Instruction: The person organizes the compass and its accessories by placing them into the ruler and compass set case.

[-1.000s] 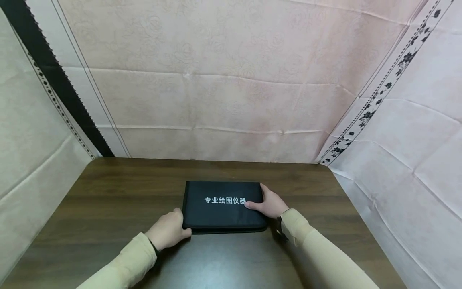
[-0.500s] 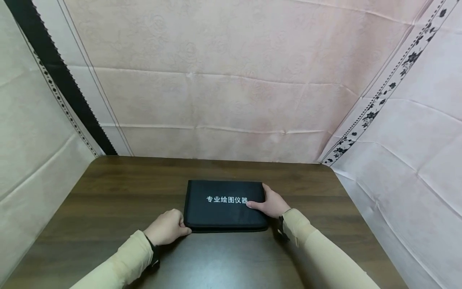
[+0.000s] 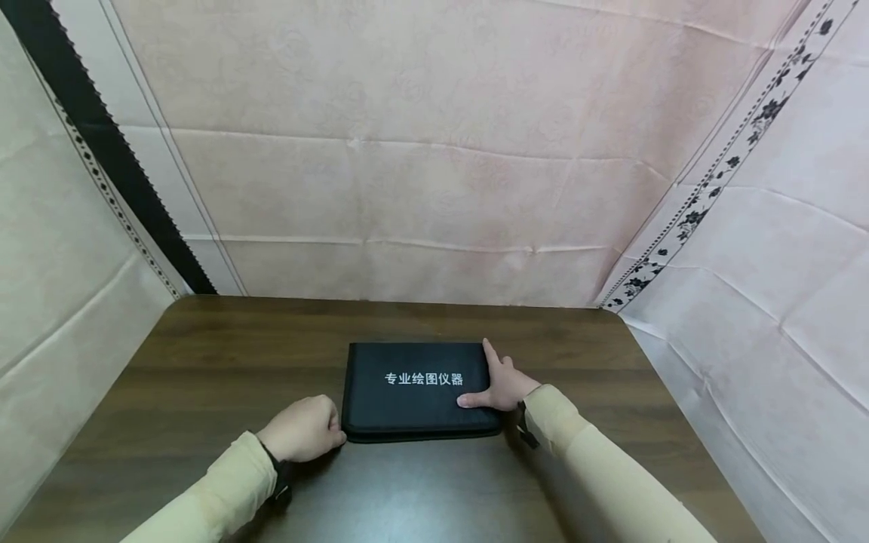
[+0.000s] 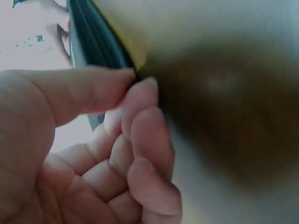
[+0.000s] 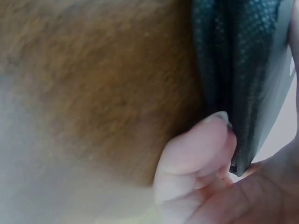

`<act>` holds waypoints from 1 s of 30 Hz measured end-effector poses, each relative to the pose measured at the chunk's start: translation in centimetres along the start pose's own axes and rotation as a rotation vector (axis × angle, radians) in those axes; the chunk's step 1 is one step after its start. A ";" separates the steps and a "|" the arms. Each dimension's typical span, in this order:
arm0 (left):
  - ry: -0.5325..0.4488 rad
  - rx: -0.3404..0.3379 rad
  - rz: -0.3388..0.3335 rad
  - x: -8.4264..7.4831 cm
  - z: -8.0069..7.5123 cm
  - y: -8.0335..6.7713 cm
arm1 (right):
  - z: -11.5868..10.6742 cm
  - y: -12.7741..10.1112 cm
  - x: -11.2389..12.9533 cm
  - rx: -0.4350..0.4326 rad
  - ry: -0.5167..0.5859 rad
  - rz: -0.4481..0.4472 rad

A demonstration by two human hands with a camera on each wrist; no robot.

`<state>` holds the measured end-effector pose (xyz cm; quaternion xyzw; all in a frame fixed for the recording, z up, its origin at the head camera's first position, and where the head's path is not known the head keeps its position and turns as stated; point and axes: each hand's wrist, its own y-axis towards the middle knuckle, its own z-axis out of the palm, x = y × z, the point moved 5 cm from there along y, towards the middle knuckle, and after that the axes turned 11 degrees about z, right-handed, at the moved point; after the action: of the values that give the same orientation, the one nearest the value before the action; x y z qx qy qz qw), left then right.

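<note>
A black drawing-instrument case (image 3: 414, 358) with white lettering lies flat and closed on the table. At its near left corner is my left hand (image 3: 302, 428); in the left wrist view its thumb and index finger pinch together at the case's edge (image 4: 100, 39), and what lies between the tips is hidden. My right hand (image 3: 505, 386) grips the right side, thumb on the lid and index finger stretched along the edge toward the far corner. Curled fingers (image 5: 191, 163) touch the side seam in the right wrist view.
The brown wooden table (image 3: 224, 377) extends around the case. Pale patterned cloth (image 3: 407, 196) hangs behind its far edge, with more cloth at the left (image 3: 61, 302) and right (image 3: 767, 339). A black strip (image 3: 109, 128) runs down the left corner.
My left hand has shifted left, its thumb drawing back to the case's near left corner. My right thumb has slid nearer on the lid, off the lettering, and the index finger has straightened.
</note>
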<state>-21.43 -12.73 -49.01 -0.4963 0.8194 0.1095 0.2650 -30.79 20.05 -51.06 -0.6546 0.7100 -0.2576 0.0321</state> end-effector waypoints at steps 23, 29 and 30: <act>-0.214 0.106 0.014 1.4 -0.3 1.8 | 0.4 0.6 -0.1 0.003 0.005 0.013; -0.079 0.057 -0.037 0.4 0.5 1.8 | 0.3 0.3 -0.1 0.000 -0.010 0.016; -0.055 0.053 -0.039 0.4 0.6 1.7 | 0.3 0.2 -0.1 0.000 -0.008 0.014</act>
<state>-22.89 -11.91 -49.91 -0.5017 0.8047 0.0961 0.3025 -30.81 20.01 -51.45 -0.6508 0.7144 -0.2544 0.0367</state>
